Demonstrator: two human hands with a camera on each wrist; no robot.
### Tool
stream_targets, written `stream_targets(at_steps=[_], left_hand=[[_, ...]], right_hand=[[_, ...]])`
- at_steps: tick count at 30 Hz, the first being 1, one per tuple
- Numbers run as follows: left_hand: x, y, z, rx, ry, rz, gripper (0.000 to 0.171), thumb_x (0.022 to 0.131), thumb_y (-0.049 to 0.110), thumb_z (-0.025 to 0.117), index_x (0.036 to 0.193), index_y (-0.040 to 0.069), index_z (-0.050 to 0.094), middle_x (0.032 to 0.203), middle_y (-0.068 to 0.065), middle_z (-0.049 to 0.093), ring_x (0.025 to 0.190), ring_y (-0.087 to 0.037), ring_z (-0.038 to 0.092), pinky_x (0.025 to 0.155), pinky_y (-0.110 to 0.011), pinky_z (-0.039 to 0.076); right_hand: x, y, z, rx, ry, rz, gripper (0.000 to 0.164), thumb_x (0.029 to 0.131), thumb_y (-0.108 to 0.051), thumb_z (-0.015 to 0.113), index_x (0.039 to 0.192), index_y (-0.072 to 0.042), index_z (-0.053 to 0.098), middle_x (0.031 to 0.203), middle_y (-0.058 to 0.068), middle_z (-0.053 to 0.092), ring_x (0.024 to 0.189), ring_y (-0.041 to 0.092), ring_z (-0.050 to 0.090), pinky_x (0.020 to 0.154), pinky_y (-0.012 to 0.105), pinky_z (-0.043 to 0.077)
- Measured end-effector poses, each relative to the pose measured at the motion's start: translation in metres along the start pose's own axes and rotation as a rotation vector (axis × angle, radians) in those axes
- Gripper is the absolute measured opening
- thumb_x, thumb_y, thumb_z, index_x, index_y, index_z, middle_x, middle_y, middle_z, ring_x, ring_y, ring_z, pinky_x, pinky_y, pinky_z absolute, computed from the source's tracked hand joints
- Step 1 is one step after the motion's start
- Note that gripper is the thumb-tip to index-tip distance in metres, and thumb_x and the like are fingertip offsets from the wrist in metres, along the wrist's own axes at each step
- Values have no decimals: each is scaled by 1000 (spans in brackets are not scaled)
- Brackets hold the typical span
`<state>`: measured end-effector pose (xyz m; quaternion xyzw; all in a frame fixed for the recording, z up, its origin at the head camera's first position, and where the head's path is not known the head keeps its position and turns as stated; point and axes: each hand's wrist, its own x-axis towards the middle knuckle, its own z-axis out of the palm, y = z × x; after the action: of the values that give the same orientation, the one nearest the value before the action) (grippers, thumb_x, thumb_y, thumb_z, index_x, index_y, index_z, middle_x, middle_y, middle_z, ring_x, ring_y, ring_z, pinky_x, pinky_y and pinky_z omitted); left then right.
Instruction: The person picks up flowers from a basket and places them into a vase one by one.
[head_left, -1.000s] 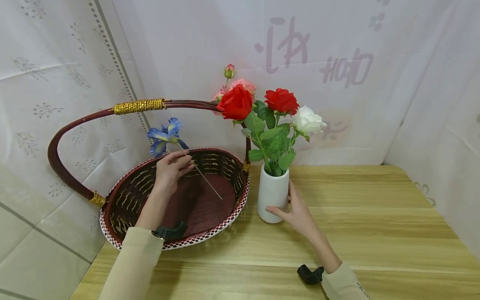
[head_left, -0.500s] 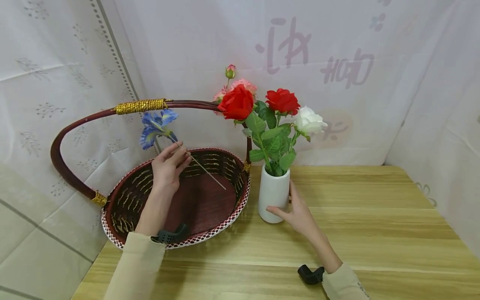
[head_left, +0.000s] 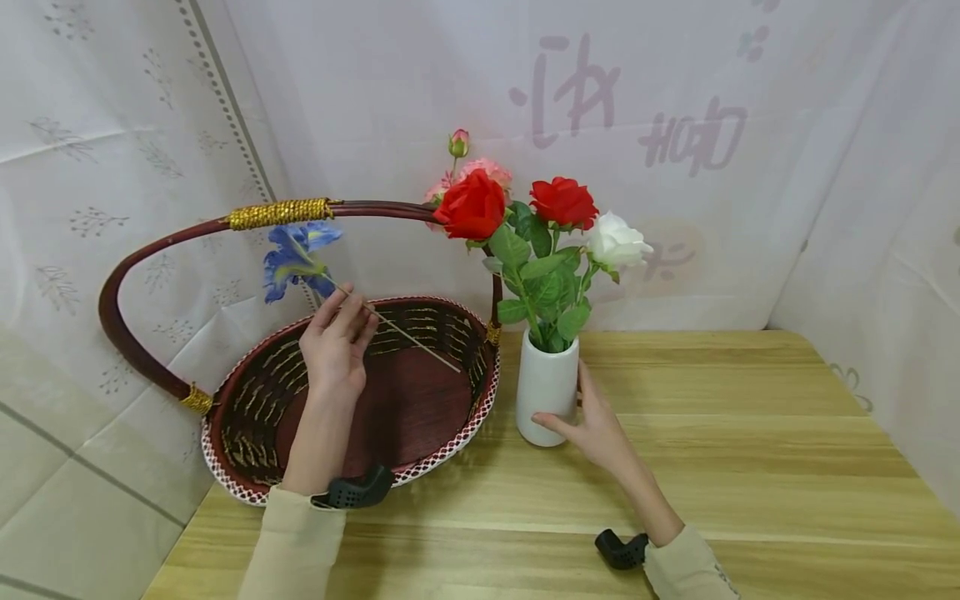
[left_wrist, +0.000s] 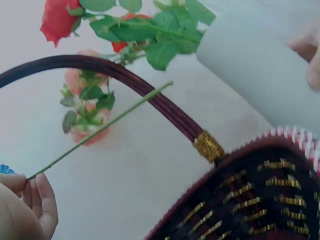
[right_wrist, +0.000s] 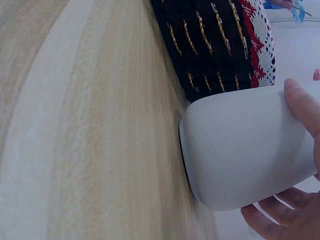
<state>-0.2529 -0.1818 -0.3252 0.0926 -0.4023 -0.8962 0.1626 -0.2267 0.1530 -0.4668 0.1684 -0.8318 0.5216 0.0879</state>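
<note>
Over the basket, my left hand [head_left: 335, 346] pinches the thin stem of a blue iris [head_left: 300, 260]. Its bloom tilts up to the left below the basket handle, and the bare stem end [left_wrist: 162, 88] points right toward the vase. My right hand [head_left: 592, 425] grips the white vase [head_left: 542, 392] low on its right side, thumb across the front. The vase stands upright on the table, as the right wrist view also shows. It holds two red roses [head_left: 564, 202], a white rose [head_left: 618, 242] and green leaves. Pink flowers [head_left: 486, 171] show behind the left red rose.
A dark red woven basket [head_left: 397, 400] with a tall arched handle [head_left: 157, 246] stands left of the vase, its inside bare. Wooden table top [head_left: 750, 433] stretches to the right. A pale printed cloth [head_left: 375, 100] hangs behind.
My left hand has shifted slightly up and left with the iris, and the stem now lies flatter, its free end higher and further right. My right hand and the vase stay put.
</note>
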Motion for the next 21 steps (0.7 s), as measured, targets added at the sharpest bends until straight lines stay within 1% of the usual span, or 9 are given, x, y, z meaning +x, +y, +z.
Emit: stream_targets(at_steps=[3, 7, 11, 14, 18, 21], left_hand=[[-6, -1, 1, -45, 6, -6, 43, 93, 5, 72, 135, 6, 64, 95, -5, 69, 78, -15, 67, 77, -25, 59], [-14, -5, 0, -98, 22, 0, 39, 93, 5, 72, 131, 9, 67, 100, -5, 67, 77, -15, 64, 74, -25, 58], [-20, -11, 0, -130, 24, 13, 35, 93, 5, 73, 128, 9, 70, 97, -5, 69, 77, -16, 64, 73, -25, 58], [-23, -15, 1, -136, 34, 39, 34, 93, 6, 73, 126, 9, 71, 94, -4, 70, 77, -16, 65, 73, -25, 58], [-27, -22, 2, -165, 65, 69, 33, 92, 4, 74, 124, 7, 72, 93, -5, 71, 76, -15, 66, 71, -25, 59], [-30, -27, 4, -198, 87, 91, 36, 91, 2, 74, 127, 4, 70, 91, -6, 72, 75, -16, 66, 70, -25, 59]], right_hand=[[0, 1, 0, -2, 4, -3, 108, 84, -34, 85, 163, -14, 13, 157, 16, 35, 136, 35, 45, 103, 57, 46], [0, 1, 0, -1, 1, -9, 108, 84, -33, 85, 162, -13, 14, 156, 17, 36, 136, 35, 45, 103, 57, 47], [0, 0, -1, 2, -1, -5, 108, 84, -34, 85, 162, -11, 14, 155, 18, 37, 135, 35, 45, 103, 56, 47], [-1, 0, -1, 1, -2, 6, 109, 84, -35, 85, 162, -12, 13, 157, 17, 35, 136, 35, 45, 104, 56, 46], [0, 1, -1, -6, -5, 15, 110, 84, -36, 85, 163, -11, 12, 159, 18, 33, 137, 35, 44, 105, 56, 46], [0, 1, -1, -7, -6, 20, 110, 84, -36, 85, 162, -10, 12, 159, 18, 32, 137, 36, 43, 105, 56, 45]])
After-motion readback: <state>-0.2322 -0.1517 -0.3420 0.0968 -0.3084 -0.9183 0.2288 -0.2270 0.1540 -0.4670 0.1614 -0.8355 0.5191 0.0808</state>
